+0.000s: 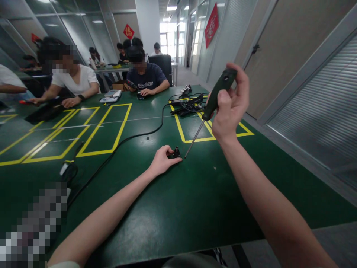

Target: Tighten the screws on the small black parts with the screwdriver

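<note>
Near the middle of the green table (195,201), my left hand (163,160) pinches a small black part (176,152) between thumb and fingers; the part rests on the tabletop. Raised at the right, my right hand (230,104) is wrapped round the dark green handle of a screwdriver (220,91). Its metal shaft slants down and to the left, and the tip is just right of the black part, apart from it.
Yellow tape outlines (178,126) mark the table. A pile of black cables and parts (189,104) lies at the back. One black cable (131,137) runs toward the left front, near a coiled item (69,171). People (147,76) sit across the table.
</note>
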Available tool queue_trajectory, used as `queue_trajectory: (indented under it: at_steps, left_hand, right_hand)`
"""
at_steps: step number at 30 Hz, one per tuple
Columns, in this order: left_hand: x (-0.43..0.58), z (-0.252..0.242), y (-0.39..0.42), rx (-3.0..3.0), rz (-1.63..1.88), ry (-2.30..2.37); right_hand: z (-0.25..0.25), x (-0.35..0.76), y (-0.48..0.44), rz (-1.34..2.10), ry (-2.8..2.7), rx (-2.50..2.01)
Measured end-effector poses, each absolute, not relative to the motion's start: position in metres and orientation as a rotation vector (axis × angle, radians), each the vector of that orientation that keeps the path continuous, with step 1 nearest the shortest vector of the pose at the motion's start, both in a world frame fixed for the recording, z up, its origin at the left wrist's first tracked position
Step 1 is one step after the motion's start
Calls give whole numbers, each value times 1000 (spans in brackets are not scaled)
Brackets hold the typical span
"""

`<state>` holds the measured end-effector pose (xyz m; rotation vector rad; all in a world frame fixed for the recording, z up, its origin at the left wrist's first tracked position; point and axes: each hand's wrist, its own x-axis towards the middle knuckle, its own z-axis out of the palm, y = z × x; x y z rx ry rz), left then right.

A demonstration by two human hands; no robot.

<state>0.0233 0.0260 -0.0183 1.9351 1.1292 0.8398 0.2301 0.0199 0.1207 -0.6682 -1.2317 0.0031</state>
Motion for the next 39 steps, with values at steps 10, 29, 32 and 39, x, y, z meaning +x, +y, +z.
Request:
queue_trajectory:
  at_steps: [10, 29, 32, 39]
  left_hand:
    - [24, -20, 26, 1956, 857, 1109]
    - [25, -20, 25, 1968, 861, 1118]
    - [24, -19, 24, 1963, 865, 1114]
    - [23, -15, 21, 1981, 884, 1119]
  right_hand:
    - [94, 209, 16, -76, -1347, -695]
    - [90, 203, -4, -122, -1352, -802]
    - [90, 203, -9, -146, -1355, -819]
    - [91, 204, -13, -181, -1382, -797]
